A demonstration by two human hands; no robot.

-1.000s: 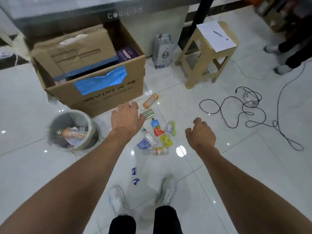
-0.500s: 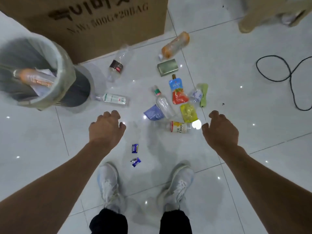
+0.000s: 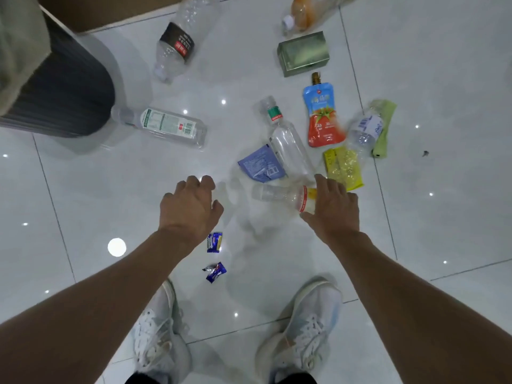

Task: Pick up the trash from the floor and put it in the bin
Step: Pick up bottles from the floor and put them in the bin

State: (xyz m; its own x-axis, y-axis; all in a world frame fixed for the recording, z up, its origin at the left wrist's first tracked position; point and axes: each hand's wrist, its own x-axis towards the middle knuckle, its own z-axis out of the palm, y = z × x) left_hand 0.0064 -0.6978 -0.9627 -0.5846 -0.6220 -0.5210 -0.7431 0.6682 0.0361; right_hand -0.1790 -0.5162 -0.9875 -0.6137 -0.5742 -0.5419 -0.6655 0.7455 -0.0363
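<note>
- Right hand (image 3: 332, 210) was down on the small red-labelled bottle (image 3: 279, 194), fingers over its labelled end and thumb under it. Whether that grip was tight, I could not tell.
- Left hand (image 3: 188, 209) hovered just beside, fingers loosely curled, holding nothing.
- Bare tile floor (image 3: 83, 206) lay wide to the left, and more to the right past the pile.
- Bin (image 3: 63, 87) stood at upper left with its dark ribbed wall showing and its inside out of view. A clear bottle with a green-white label (image 3: 166, 126) had its neck at the bin's foot.
- Six bottles in all, counting the dark-labelled bottle (image 3: 177, 42), orange bottle (image 3: 307, 12), green-collared bottle (image 3: 288, 145) and blue-labelled bottle (image 3: 365, 131).
- Two candy wrappers (image 3: 214, 242), one green box (image 3: 303, 54), one red spout pouch (image 3: 322, 117), one yellow packet (image 3: 343, 167), one blue packet (image 3: 260, 164) and one green wrapper (image 3: 383, 128).
</note>
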